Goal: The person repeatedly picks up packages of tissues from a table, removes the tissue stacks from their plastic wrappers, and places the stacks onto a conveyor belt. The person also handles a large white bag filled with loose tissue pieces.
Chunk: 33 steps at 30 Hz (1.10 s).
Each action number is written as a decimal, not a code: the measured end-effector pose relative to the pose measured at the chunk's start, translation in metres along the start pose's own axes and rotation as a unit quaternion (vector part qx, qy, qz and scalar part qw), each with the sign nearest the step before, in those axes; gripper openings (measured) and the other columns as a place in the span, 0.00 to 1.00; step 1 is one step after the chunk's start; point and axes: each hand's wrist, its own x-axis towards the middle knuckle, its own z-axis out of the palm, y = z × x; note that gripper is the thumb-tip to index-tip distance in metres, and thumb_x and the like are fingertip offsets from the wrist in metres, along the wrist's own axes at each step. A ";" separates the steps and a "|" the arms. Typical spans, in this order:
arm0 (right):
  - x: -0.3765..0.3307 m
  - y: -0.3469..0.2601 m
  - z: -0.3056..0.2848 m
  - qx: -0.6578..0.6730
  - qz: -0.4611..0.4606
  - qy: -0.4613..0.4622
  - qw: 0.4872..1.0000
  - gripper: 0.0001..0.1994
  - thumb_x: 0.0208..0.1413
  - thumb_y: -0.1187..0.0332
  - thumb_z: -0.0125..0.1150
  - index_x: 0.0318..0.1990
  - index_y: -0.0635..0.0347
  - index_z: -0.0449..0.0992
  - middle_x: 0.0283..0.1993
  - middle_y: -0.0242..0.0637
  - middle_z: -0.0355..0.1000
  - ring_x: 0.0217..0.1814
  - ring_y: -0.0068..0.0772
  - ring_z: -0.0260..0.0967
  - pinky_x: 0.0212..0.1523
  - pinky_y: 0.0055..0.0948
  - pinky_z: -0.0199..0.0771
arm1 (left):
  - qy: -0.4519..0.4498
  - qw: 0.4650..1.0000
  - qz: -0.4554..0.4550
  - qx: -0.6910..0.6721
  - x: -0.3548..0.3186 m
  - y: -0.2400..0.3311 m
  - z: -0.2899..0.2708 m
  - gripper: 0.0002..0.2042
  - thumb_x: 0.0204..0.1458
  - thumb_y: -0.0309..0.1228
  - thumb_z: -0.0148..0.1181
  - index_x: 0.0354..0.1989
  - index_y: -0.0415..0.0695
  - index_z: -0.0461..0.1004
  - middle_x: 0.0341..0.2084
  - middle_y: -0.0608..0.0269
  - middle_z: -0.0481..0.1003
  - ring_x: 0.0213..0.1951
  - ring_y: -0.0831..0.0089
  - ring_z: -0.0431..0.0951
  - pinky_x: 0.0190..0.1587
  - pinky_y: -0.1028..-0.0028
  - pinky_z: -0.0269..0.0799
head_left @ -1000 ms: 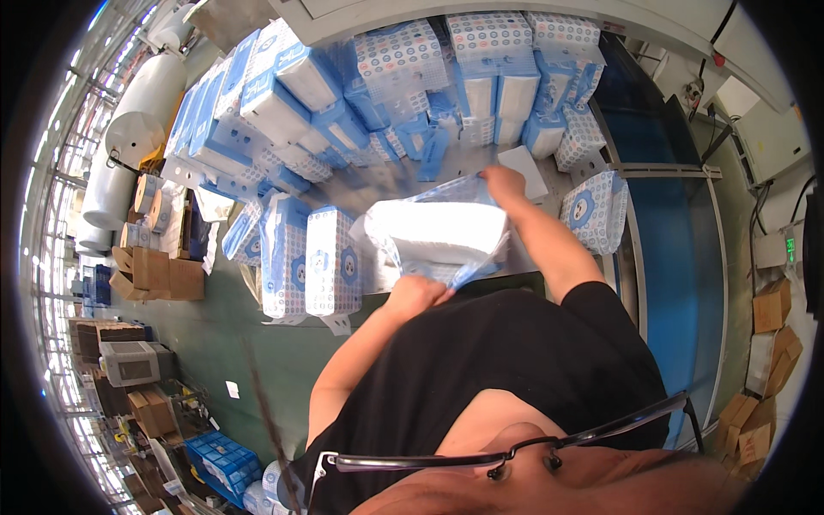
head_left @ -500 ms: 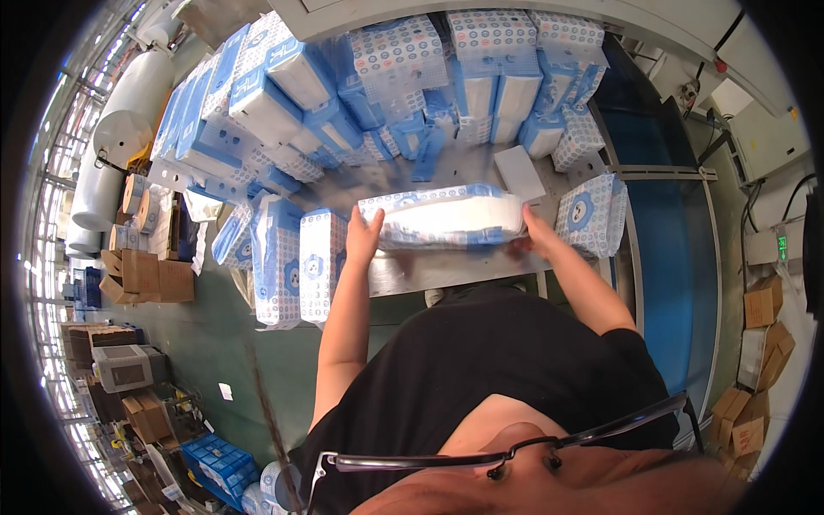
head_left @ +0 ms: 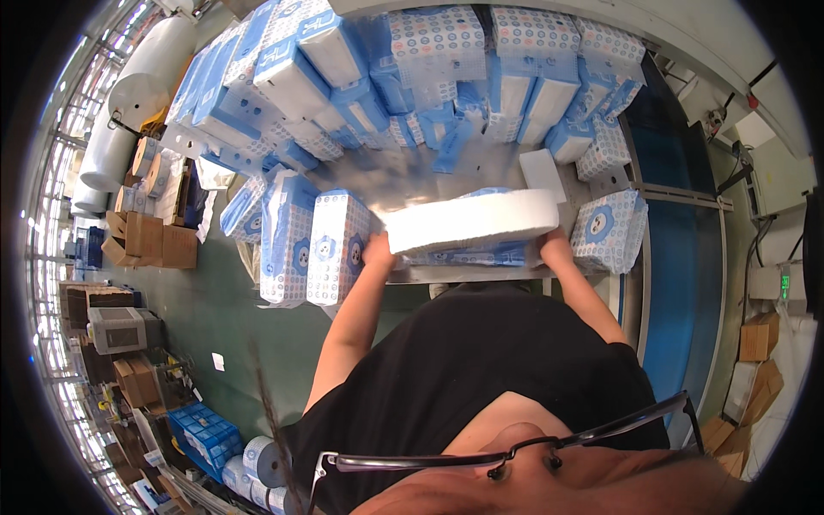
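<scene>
pack (head_left: 470, 223) lower now, between both hands

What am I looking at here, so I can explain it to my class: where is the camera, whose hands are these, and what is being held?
The camera sits on a person's head and looks down, so its wide lens bends straight edges. No machine is at work, only two bare hands. The left hand and the right hand grip the two ends of a long white and blue pack of soft paper goods, held level above a metal table. Many similar blue and white packs are piled at the table's far side, and more stand upright at its left edge. A blue conveyor belt runs along the right.
</scene>
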 end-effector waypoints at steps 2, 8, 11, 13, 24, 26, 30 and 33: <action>0.019 -0.008 -0.009 0.308 -0.011 0.072 0.949 0.25 0.60 0.49 0.55 0.59 0.54 0.69 0.53 0.34 0.74 0.54 0.36 0.71 0.52 0.37 0.70 | 0.037 0.983 -0.027 -0.179 0.009 0.002 -0.007 0.17 0.61 0.41 0.49 0.49 0.40 0.71 0.44 0.43 0.74 0.49 0.51 0.76 0.47 0.60 0.72; 0.031 -0.028 -0.039 0.563 0.054 -0.175 0.806 0.23 0.62 0.46 0.52 0.56 0.50 0.73 0.45 0.32 0.73 0.52 0.27 0.69 0.50 0.29 0.69 | -0.073 0.765 0.056 -0.637 -0.009 -0.009 -0.009 0.16 0.63 0.39 0.51 0.51 0.41 0.71 0.39 0.66 0.74 0.43 0.79 0.70 0.47 0.74 0.66; 0.030 -0.029 -0.024 0.339 -0.149 -0.039 0.928 0.21 0.54 0.51 0.64 0.49 0.55 0.75 0.45 0.35 0.74 0.51 0.32 0.71 0.47 0.30 0.72 | -0.116 0.768 0.031 -0.629 -0.021 -0.012 -0.017 0.17 0.60 0.37 0.56 0.54 0.42 0.70 0.41 0.66 0.74 0.41 0.78 0.71 0.43 0.74 0.68; 0.023 -0.074 -0.043 0.119 -0.243 -0.044 0.962 0.22 0.54 0.50 0.62 0.50 0.55 0.74 0.48 0.39 0.73 0.52 0.38 0.72 0.47 0.33 0.74 | -0.137 0.836 -0.008 -0.532 -0.022 -0.011 -0.018 0.25 0.56 0.38 0.61 0.62 0.43 0.65 0.44 0.61 0.75 0.47 0.72 0.73 0.46 0.72 0.71; 0.059 -0.059 -0.046 0.648 0.287 -0.134 0.693 0.24 0.63 0.52 0.47 0.58 0.63 0.65 0.54 0.45 0.71 0.49 0.55 0.74 0.51 0.54 0.76 | -0.095 0.842 -0.006 -0.531 -0.013 -0.031 0.022 0.46 0.50 0.52 0.65 0.71 0.42 0.48 0.49 0.44 0.69 0.45 0.57 0.76 0.47 0.60 0.74; 0.027 -0.056 -0.052 0.586 0.247 -0.137 0.759 0.26 0.62 0.49 0.50 0.56 0.62 0.68 0.53 0.44 0.73 0.52 0.48 0.74 0.55 0.46 0.74 | -0.124 0.833 -0.011 -0.540 -0.009 -0.053 0.040 0.47 0.50 0.52 0.65 0.71 0.40 0.47 0.47 0.45 0.70 0.41 0.58 0.78 0.45 0.61 0.75; -0.004 -0.020 -0.014 0.295 0.027 -0.187 0.936 0.30 0.56 0.47 0.60 0.55 0.64 0.69 0.51 0.46 0.75 0.53 0.43 0.73 0.56 0.39 0.71 | -0.174 0.886 0.074 -0.425 -0.026 -0.028 0.024 0.40 0.46 0.51 0.69 0.60 0.33 0.65 0.45 0.50 0.74 0.33 0.61 0.79 0.43 0.65 0.75; -0.036 -0.054 -0.019 0.131 -0.078 -0.092 0.984 0.36 0.44 0.51 0.73 0.56 0.66 0.68 0.51 0.47 0.74 0.54 0.44 0.72 0.54 0.39 0.70 | -0.035 0.907 0.131 -0.398 -0.053 0.001 0.001 0.36 0.41 0.47 0.72 0.55 0.35 0.70 0.50 0.49 0.72 0.47 0.59 0.76 0.52 0.65 0.71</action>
